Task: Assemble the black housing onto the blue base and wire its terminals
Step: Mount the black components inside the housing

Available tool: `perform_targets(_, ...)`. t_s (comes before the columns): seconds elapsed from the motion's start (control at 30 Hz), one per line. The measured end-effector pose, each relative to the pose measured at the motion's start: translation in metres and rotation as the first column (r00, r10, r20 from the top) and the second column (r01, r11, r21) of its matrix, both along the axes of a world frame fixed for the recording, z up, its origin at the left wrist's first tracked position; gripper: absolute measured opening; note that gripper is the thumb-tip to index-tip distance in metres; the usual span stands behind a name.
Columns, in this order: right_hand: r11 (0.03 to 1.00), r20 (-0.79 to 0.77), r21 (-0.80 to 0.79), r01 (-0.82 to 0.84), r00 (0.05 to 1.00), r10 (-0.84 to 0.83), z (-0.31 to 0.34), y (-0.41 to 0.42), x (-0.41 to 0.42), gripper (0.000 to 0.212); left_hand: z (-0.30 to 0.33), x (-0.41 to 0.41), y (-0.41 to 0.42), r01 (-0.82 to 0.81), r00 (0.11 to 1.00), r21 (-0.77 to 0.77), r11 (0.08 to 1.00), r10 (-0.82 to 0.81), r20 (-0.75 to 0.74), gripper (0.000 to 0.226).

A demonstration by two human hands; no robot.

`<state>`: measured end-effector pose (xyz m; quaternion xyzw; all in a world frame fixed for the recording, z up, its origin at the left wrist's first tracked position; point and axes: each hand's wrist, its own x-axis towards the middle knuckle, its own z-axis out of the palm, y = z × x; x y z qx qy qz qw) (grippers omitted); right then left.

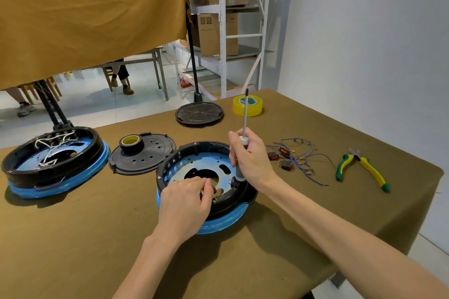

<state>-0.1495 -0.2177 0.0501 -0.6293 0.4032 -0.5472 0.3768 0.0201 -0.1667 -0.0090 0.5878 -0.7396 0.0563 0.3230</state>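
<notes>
The black housing ring [184, 153] sits on the blue base [223, 222] in the middle of the table, with a blue-filmed plate [209, 160] inside it. My left hand [187, 199] rests over the housing's near rim, its fingertips pinched together over the plate's dark opening; what they hold is too small to tell. My right hand [250, 158] grips a screwdriver [245, 119] by its handle, shaft pointing up and away, above the housing's right side. Loose blue wires with red switches [291, 158] lie to the right.
A second, wired housing on a blue base [56, 165] stands at the left. A black cover [145, 155] carries a tape roll [131, 144]. Another black disc [199, 111] and yellow tape [247, 105] lie at the back. Yellow-green pliers [364, 167] lie at the right.
</notes>
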Motion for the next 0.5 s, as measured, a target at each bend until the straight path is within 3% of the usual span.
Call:
perform_targets(0.23, 0.998, -0.054, -0.066, -0.015, 0.998, 0.012, 0.007, -0.002, 0.001, 0.028, 0.000, -0.001, -0.001, 0.000, 1.000, 0.010, 1.000, 0.000, 0.001, 0.060)
perform_targets(0.5, 1.000, -0.049, 0.000, -0.022, 0.999, 0.022, -0.004, -0.002, -0.001, 0.028, 0.001, -0.001, 0.000, -0.002, 1.000, 0.006, 1.000, 0.002, 0.006, 0.062)
